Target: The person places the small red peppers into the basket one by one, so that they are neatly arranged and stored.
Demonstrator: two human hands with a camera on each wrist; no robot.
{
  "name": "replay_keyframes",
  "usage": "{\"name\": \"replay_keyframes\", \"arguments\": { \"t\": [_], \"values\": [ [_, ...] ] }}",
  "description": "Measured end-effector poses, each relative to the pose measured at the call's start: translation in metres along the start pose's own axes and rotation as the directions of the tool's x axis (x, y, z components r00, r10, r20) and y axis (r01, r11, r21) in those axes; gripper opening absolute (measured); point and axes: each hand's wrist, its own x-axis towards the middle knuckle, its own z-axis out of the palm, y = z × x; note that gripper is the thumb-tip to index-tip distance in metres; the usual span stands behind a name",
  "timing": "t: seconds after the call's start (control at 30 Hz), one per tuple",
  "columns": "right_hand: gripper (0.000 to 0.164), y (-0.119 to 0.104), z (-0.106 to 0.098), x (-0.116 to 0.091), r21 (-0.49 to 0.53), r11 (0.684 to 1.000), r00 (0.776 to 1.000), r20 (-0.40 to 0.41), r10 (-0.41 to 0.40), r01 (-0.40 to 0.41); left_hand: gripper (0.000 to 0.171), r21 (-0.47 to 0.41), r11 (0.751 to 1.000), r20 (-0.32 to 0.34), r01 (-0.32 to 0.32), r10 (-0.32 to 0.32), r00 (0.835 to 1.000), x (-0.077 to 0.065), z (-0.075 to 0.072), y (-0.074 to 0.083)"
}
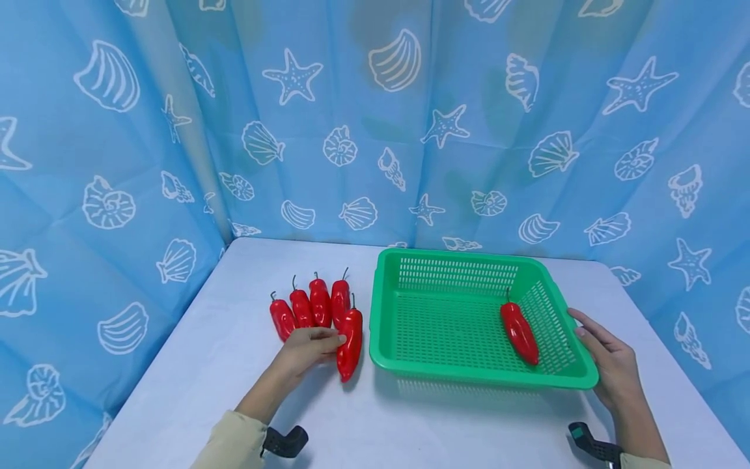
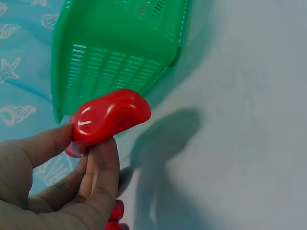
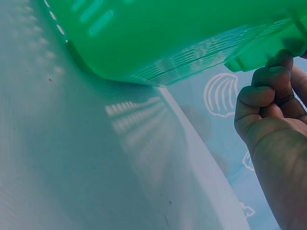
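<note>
My left hand (image 1: 310,350) pinches a red pepper (image 1: 350,339) between thumb and fingers, left of the green basket (image 1: 463,372). In the left wrist view this pepper (image 2: 111,115) is held off the white surface, its shadow beneath. Several more red peppers (image 1: 319,301) with dark stems lie in a row just behind that hand, partly hidden by it. Inside the basket, another red pepper (image 1: 519,333) lies near the right wall. My right hand (image 1: 612,361) grips the basket's right rim, and in the right wrist view its fingers (image 3: 268,79) curl beside the rim.
A white-covered table (image 1: 410,430) carries everything. Behind it and along the sides hangs a blue curtain (image 1: 363,117) with white shells and starfish. A dark wrist-camera mount (image 1: 286,443) sits at the left wrist and a similar mount (image 1: 588,443) at the right.
</note>
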Motion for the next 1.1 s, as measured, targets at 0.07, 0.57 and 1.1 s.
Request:
{"name": "replay_keyframes", "arguments": {
  "t": [0.07,0.57,1.1],
  "values": [
    [0.042,-0.001,-0.001,-0.001,-0.008,1.000,1.000,0.000,-0.008,0.008,0.050,-0.036,0.999,0.002,0.000,0.000,1.000,-0.001,-0.002,0.002],
    [0.044,-0.001,-0.002,-0.001,-0.019,0.999,0.999,0.013,-0.030,0.031,0.053,-0.198,0.980,-0.014,-0.021,0.019,1.000,-0.008,-0.007,0.026],
    [0.047,0.000,0.000,-0.001,-0.040,0.999,1.000,-0.003,-0.018,0.018,0.051,-0.211,0.975,0.047,-0.064,0.076,0.996,-0.008,0.007,0.056]
  ]
}}
